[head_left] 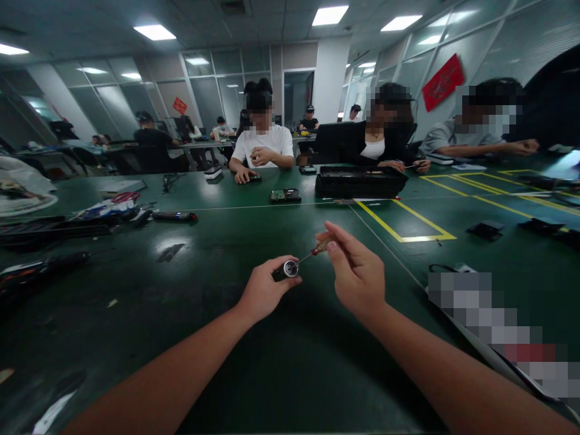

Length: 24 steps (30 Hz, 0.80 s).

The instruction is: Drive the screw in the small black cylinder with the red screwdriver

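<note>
My left hand (264, 289) is closed around a small black cylinder (281, 272), whose silver-rimmed round end faces up toward me. Between the thumb and fingers of my right hand (357, 269) is a screwdriver (321, 246) with a brownish handle and a red collar. Its thin metal shaft slants down to the left, and the tip meets the rim or opening of the cylinder; I cannot tell which. Both hands are raised above the green table (217, 362). What lies inside the cylinder is too small to make out.
A circuit-board device (285, 195) and a long black case (361, 182) lie ahead. At left are a power drill (45, 267), a black rod-shaped tool (174, 216) and a tool pile. Yellow tape (426, 238) marks the right side, near a white packet (489, 326). Co-workers sit opposite.
</note>
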### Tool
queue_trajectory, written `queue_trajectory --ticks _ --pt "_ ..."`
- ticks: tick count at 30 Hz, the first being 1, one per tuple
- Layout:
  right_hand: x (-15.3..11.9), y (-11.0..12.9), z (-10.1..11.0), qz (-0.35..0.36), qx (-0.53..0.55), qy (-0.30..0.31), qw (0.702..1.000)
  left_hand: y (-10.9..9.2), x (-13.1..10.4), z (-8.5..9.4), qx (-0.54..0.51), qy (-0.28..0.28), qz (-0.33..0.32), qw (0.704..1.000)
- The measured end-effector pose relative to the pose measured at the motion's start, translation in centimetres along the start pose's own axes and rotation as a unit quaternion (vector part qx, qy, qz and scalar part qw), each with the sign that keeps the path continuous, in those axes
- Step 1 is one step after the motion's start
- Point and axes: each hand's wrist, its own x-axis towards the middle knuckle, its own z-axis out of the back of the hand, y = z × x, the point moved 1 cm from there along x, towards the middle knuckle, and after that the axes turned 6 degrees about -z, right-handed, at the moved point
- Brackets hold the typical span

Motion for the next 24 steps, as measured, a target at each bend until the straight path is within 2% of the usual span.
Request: queue_trajectory --ticks 6,8,12,14,18,20,24 --pt "0.6 0.5 0.3 0.011 -0.066 -0.027 0.997 -0.3 0.0 0.2 0.004 0.003 -0.003 1.000" --pt "0.6 0.3 0.2 -0.016 -0.041 -0.031 0.999 -0.3 0.0 0.2 0.006 0.004 -0.004 1.000" --pt "0.3 -0.4 -0.4 -0.093 0.078 -0.003 0.993 -0.4 0.0 0.2 0.009 0.005 -0.004 1.000" --pt "0.2 -0.5 -0.5 -0.103 0.095 0.012 0.990 -0.5 0.0 0.2 0.009 0.005 -0.002 1.000" --pt "0.3 -0.3 -0.3 -0.061 -0.017 0.013 0.998 -0.6 0.0 0.1 0.010 0.004 0.001 1.000" --pt "0.4 -0.1 -0.3 -0.061 -0.068 0.026 0.995 -0.6 0.0 0.1 0.012 0.004 0.001 1.000" --pt "0.2 -0.2 -0.5 -0.090 -0.056 0.039 0.994 -0.6 0.0 0.1 0.019 0.002 0.003 1.000"
